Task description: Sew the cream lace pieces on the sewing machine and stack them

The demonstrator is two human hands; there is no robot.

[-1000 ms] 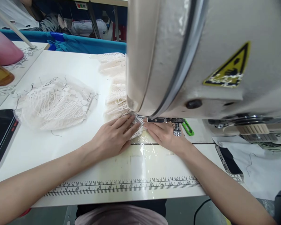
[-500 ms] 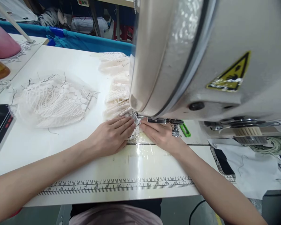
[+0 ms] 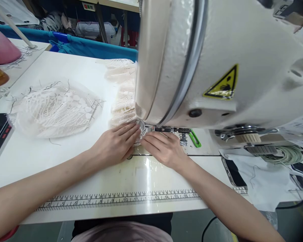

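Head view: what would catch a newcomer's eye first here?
The big cream sewing machine head fills the upper right, with a yellow warning sticker on its side. Below it, the left hand and right hand lie flat, pressing a small lace piece at the needle. A heap of white lace lies to the left on the white table.

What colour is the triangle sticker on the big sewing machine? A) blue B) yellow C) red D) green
B: the triangle sticker on the side of the sewing machine is yellow with a black edge, up above the two hands on the lace.
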